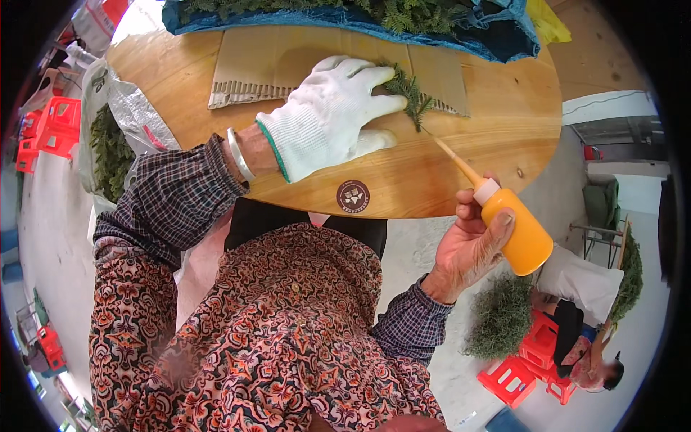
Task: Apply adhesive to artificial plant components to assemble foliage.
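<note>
My left hand (332,115), in a white knitted glove, presses a small green fern-like sprig (410,95) flat against a sheet of brown cardboard (266,61) on the round wooden table (461,194). My bare right hand (471,241) grips an orange squeeze bottle (520,229) with a white collar. Its long thin nozzle (453,158) points up and left, its tip at the stem end of the sprig.
A blue sack of green sprigs (360,18) lies across the table's far side. A plastic bag of greenery (111,147) hangs at the left, by red plastic stools (54,122). At lower right another person sits on red stools (536,360) beside a green heap (500,317).
</note>
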Demonstrator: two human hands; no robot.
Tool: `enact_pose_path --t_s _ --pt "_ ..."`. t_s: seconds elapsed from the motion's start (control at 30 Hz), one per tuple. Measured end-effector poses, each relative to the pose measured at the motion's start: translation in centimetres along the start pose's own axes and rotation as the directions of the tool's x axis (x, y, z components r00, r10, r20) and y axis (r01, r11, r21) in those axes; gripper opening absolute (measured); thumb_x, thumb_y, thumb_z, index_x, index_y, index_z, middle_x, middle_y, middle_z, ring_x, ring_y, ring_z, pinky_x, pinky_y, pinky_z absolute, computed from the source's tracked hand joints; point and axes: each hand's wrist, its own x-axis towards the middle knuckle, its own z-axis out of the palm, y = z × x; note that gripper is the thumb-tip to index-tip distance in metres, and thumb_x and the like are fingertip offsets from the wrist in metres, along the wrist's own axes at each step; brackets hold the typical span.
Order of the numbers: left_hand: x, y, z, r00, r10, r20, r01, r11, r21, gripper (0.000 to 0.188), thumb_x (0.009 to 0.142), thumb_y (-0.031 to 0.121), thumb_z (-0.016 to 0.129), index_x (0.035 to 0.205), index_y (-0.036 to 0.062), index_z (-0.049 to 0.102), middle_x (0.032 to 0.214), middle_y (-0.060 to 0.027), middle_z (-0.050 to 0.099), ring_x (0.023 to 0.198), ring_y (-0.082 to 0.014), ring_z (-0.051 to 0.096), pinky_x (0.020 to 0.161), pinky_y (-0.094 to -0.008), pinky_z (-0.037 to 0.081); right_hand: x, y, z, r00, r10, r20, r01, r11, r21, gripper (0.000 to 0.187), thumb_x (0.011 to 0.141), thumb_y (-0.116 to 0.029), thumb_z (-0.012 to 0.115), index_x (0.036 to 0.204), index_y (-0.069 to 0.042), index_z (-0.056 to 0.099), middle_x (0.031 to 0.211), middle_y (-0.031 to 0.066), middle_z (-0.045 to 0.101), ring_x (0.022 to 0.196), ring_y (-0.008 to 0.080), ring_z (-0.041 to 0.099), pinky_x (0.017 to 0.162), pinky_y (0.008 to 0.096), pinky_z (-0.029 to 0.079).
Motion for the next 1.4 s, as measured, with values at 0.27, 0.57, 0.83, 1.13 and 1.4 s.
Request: enact_pose_path --t_s 0.27,0.57,0.83,1.13,1.4 --pt "-1.5 -1.3 1.1 1.0 0.009 -0.013 -0.01 0.997 -0.078 0.042 0.074 0.028 0.068 0.111 0.0098 0.065 0.128 -0.0129 0.054 0.116 -0.0322 0.05 0.099 -0.0435 0.038 -1.2 1.9 -0.2 1.0 0.01 -0.005 -0.01 1.0 -0.023 0.045 0.088 -0.032 0.066 0.113 0.005 0.055 0.102 0.0178 0.064 0.064 0.0169 0.062 0.051 0.0172 0.047" --pt "-3.1 -3.4 2.9 1.0 -0.005 0.028 0.007 0.998 -0.055 0.039 0.075 0.029 0.068 0.109 0.0102 0.066 0.127 -0.0121 0.054 0.113 -0.0335 0.052 0.097 -0.0447 0.038 2.6 6.2 1.4 0.969 -0.248 -0.014 0.248 0.966 0.072 0.036 0.087 -0.019 0.066 0.115 0.002 0.055 0.101 0.015 0.064 0.067 0.0184 0.063 0.057 0.018 0.049" --pt "-1.7 -6.9 0.8 0.99 -0.128 -0.057 0.127 0.992 -0.021 0.041 0.077 0.027 0.068 0.116 0.0159 0.062 0.115 -0.0075 0.058 0.102 -0.0291 0.055 0.092 -0.0394 0.041 6.6 6.0 7.2 0.996 -0.09 0.022 0.089 0.995 0.046 0.035 0.086 -0.025 0.067 0.106 0.003 0.058 0.089 0.01 0.066 0.071 0.0141 0.061 0.063 0.0181 0.047" --pt "4.1 -3.7 6.3 0.998 -0.052 0.029 0.049 0.993 0.107 0.037 0.081 0.033 0.062 0.117 0.0227 0.061 0.121 -0.0099 0.054 0.094 -0.0291 0.055 0.076 -0.0407 0.047 11.6 6.4 -0.2 0.999 -0.022 0.046 0.019 0.998 0.059 0.031 0.089 -0.031 0.064 0.095 -0.001 0.062 0.078 0.0089 0.064 0.064 0.0125 0.058 0.057 0.0174 0.043" --pt "8.0 -1.8 9.7 0.979 -0.07 -0.191 0.102 0.981 0.166 0.01 0.076 0.025 0.062 0.08 0.018 0.068 0.08 -0.0062 0.059 0.07 -0.0276 0.057 0.06 -0.0403 0.048 18.0 6.8 -5.5 0.976 -0.162 0.142 0.175 0.981 -0.084 0.044 0.097 -0.045 0.049 0.1 -0.003 0.06 0.083 0.0066 0.062 0.074 0.0109 0.054 0.068 0.0193 0.043"
